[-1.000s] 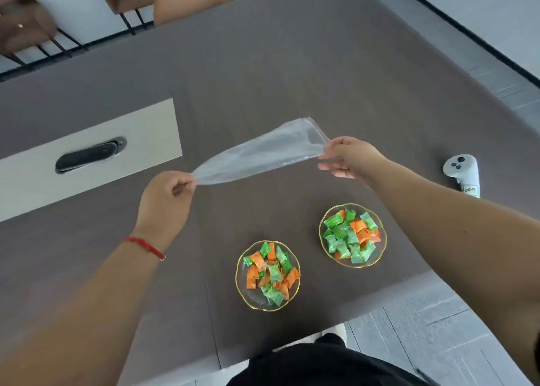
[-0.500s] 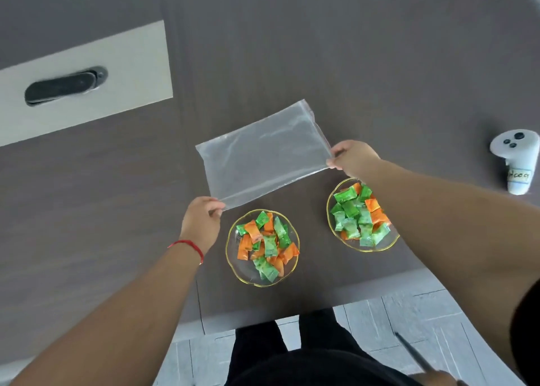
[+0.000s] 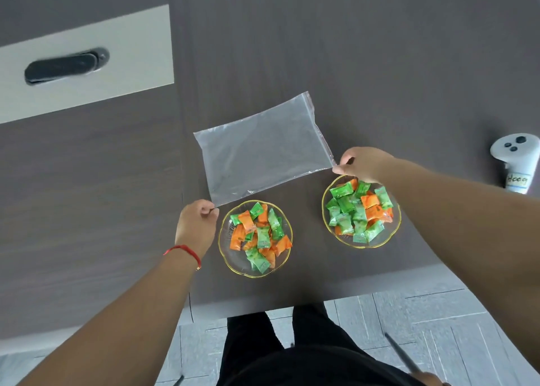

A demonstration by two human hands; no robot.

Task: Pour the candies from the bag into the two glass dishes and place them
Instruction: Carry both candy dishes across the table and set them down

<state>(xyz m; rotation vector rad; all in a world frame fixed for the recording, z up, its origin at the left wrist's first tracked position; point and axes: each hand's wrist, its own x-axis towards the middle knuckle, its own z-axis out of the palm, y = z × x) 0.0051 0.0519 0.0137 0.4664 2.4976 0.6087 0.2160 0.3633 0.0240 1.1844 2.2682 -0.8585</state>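
An empty clear plastic bag [image 3: 263,149] lies spread flat on the dark table [image 3: 350,49], just beyond two gold-rimmed glass dishes. My left hand [image 3: 197,225] pinches the bag's near left corner. My right hand [image 3: 362,163] pinches its near right corner, by the zip edge. The left dish [image 3: 230,257] holds several green and orange wrapped candies [image 3: 258,235]. The right dish [image 3: 391,233] holds a similar pile of candies [image 3: 358,210]; my right hand hovers over its far rim.
A white controller [image 3: 514,160] with a label lies at the right of the table. A pale inset panel [image 3: 117,49] with a dark handle [image 3: 62,67] sits at the far left. The table's front edge runs just below the dishes, with grey floor beyond.
The bag went from stretched in the air between both hands to lying flat on the table behind the dishes. Both hands came down and nearer, still at its corners.
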